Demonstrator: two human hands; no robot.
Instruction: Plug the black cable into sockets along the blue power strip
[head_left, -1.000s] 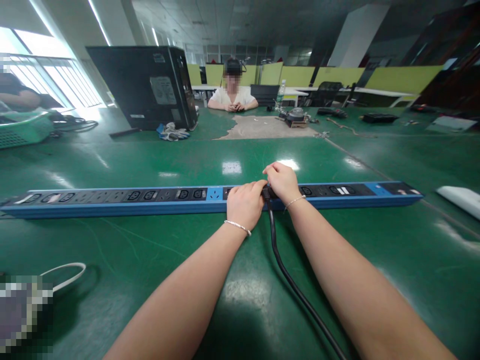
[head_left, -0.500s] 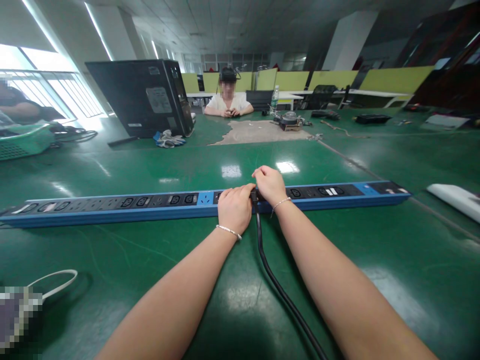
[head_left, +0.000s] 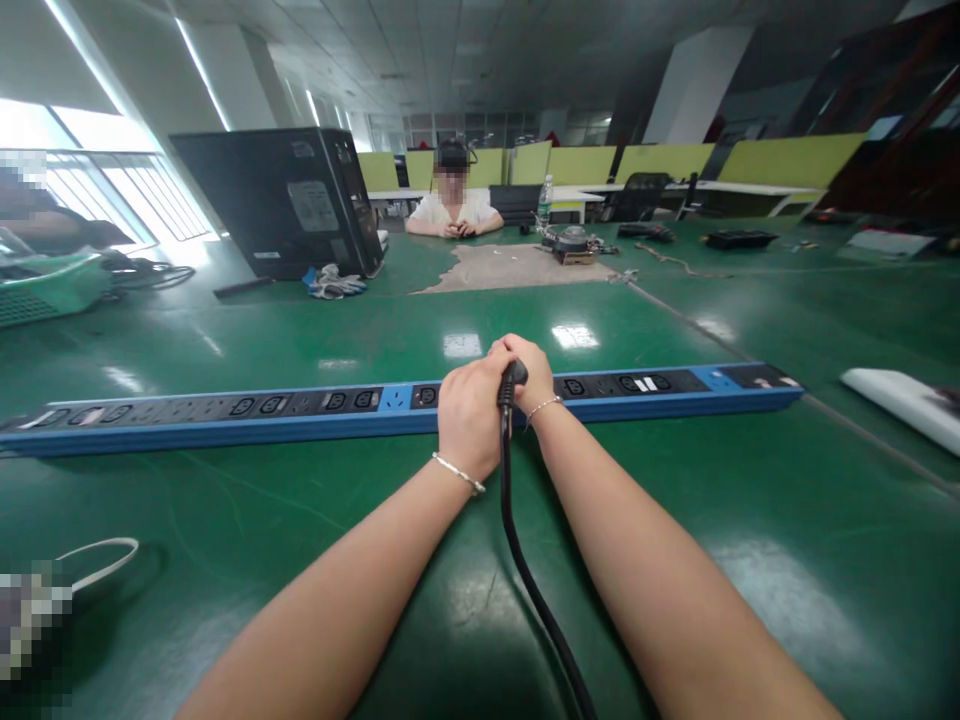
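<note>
A long blue-and-black power strip [head_left: 351,402] lies across the green table, its row of sockets facing up. Near its middle, a black power plug [head_left: 513,377] stands between my two hands, and its thick cord [head_left: 517,540] runs down toward me. My left hand [head_left: 471,408] closes on the plug from the left. From the other side my right hand [head_left: 531,372] is closed against it, most of its fingertips hidden behind the plug and the left fingers. The socket below the plug is covered by my hands.
A black computer case [head_left: 277,205] stands at the back left beside a work glove [head_left: 334,283]. Left of it is a green basket [head_left: 52,290]. A person [head_left: 454,205] sits across the table. A white object [head_left: 900,400] lies at the right.
The plug has come up higher between my hands, and more of its body shows. My right hand has shifted left, closer to my left hand. The view has turned slightly.
</note>
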